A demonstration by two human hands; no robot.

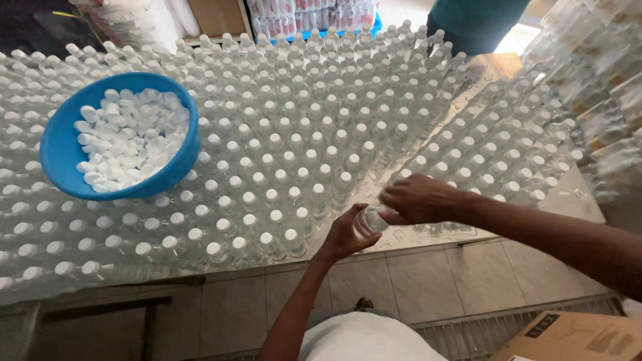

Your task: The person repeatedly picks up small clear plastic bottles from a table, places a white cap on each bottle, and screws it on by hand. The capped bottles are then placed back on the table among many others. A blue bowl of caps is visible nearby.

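1. Holding a small clear bottle (370,219) w/ both hands, the person stands at the near edge of the table (575,200).
2. Left hand (346,235) comes up from below. Its fingers curl round the bottle's body & grip it from the left side.
3. Right hand (419,198) reaches in from the right. Its fingers are bunched tight over the bottle's top end. Can't tell if a cap is under them, fingers hide it.
4. That bottle is up in the air, tipped on its side, just past the front edge of the table, btw the two hands.
5. Lots & lots of the same clear bottles w/ white caps (287,140) stand upright on the table, packed close in rows. They fill nearly the whole top.
6. A 2nd bunch of bottles (495,147) stands on the right, w/ a bare strip of table btw the two bunches.
7. A blue bowl (63,130) sits on top of the bottles at the left, well apart from the hands. It is tilted a bit.
8. Inside the bowl are many loose white caps (130,140).
9. A brown cardboard box (575,337) is at the bottom right, on the floor side.
10. Another person in a teal top (478,20) stands at the far side of the table. Only the body shows.
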